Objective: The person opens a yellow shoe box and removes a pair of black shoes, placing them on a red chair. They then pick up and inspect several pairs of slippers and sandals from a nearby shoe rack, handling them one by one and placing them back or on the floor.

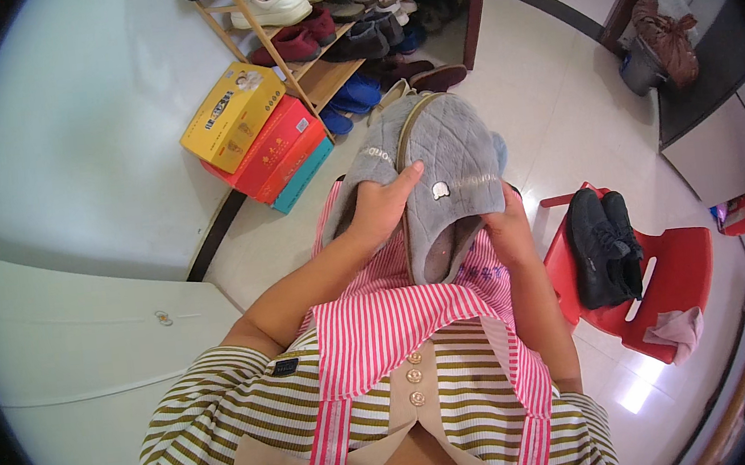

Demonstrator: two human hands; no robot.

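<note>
A pair of grey plush slippers (455, 147) is held together in front of my chest, their openings towards me. The nearer slipper has a quilted top, a small white bear-shaped patch and pale lettering. My left hand (383, 208) grips the pair from the left, its thumb over the sole edge between them and its fingers inside the left slipper's opening. On the other side, my right hand (510, 226) holds the rim of the right slipper, fingers mostly hidden. A bit of light blue plush (500, 151) shows behind it. Below them hangs my pink-striped apron (383, 339).
A wooden shoe rack (324, 79) with several shoes stands ahead, beside stacked shoe boxes (256, 143). Blue slippers (353, 96) lie at its foot. To my right, a red plastic chair (679, 270) bears black shoes (599, 247) and a pink cloth (677, 334). A bin (640, 69) stands farther off.
</note>
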